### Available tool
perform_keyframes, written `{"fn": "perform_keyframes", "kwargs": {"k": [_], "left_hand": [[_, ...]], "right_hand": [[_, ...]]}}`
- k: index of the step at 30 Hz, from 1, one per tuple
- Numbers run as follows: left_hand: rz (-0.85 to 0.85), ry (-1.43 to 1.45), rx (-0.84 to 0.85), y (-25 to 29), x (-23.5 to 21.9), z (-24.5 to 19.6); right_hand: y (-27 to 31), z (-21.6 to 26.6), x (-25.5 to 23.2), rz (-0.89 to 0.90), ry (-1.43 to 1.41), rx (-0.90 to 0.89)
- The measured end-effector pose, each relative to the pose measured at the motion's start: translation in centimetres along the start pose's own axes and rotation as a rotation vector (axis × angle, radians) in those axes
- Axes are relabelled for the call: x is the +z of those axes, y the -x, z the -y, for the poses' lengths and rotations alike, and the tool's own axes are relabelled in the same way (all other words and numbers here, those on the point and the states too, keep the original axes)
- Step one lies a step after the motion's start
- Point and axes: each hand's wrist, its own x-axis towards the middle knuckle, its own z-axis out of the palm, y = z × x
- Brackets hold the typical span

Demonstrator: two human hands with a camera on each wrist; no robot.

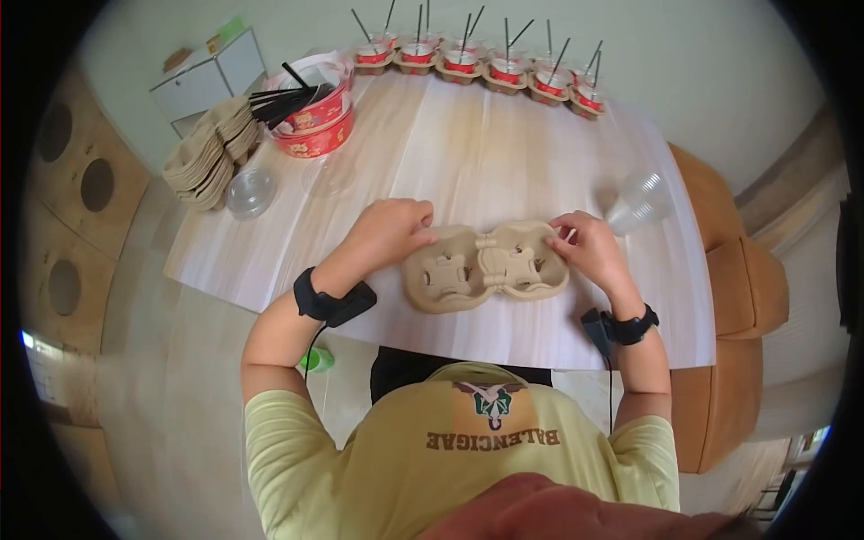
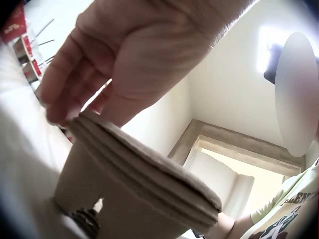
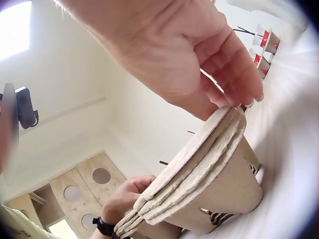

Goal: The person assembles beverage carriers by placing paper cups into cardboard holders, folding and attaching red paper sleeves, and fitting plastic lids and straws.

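A short stack of nested brown pulp cup carriers (image 1: pixel 486 241) sits on the table before me, each with two cup wells. At its far left corner, my left hand (image 1: pixel 389 232) pinches the rim between thumb and curled fingers; the left wrist view shows the layered edges of the carriers (image 2: pixel 144 169) just under that hand (image 2: pixel 134 59). My right hand (image 1: pixel 589 249) pinches the right end's rim. Seen from the right wrist, its thumb and fingertips (image 3: pixel 244 94) meet at the top edge of the stacked carriers (image 3: pixel 209 174).
Filled carriers with red-labelled cups and black straws (image 1: pixel 459 65) line the table's far edge. At the back left are red tubs (image 1: pixel 315 139) with black straws, more stacked carriers (image 1: pixel 193 166) and clear lids (image 1: pixel 250 195). Nested clear cups (image 1: pixel 641 202) lie to the right.
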Motion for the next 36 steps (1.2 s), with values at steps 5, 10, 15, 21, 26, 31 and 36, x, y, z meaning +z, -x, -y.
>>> {"fn": "perform_keyframes", "kwargs": {"k": [5, 10, 15, 21, 26, 31, 36], "left_hand": [[-0.007, -0.138, 0.095, 0.1, 1.2, 0.6], [0.009, -0.248, 0.087, -0.2, 1.4, -0.5], [0.062, -0.367, 0.09, -1.7, 0.8, -1.0], [0.407, -0.092, 0.092, -4.4, -1.2, 0.4], [0.471, -0.01, -0.029, -4.5, -2.3, -0.7], [0.463, 0.092, -0.085, -4.7, -2.2, -0.1], [0.494, 0.186, -0.224, -4.9, -3.8, -1.2]], "right_hand": [[0.0, 0.9, -0.3, 0.05, 0.15, 0.055], [0.7, 1.3, -0.5, 0.028, 0.283, 0.061], [0.2, 0.9, -0.8, 0.091, 0.552, -0.05], [-2.0, -0.5, -2.1, 0.244, 0.351, -0.099], [-2.7, -1.3, -2.3, 0.34, 0.146, -0.133], [-3.6, -1.7, -2.4, 0.46, 0.067, -0.108], [-4.0, -1.3, -3.5, 0.497, 0.01, -0.132]]}}
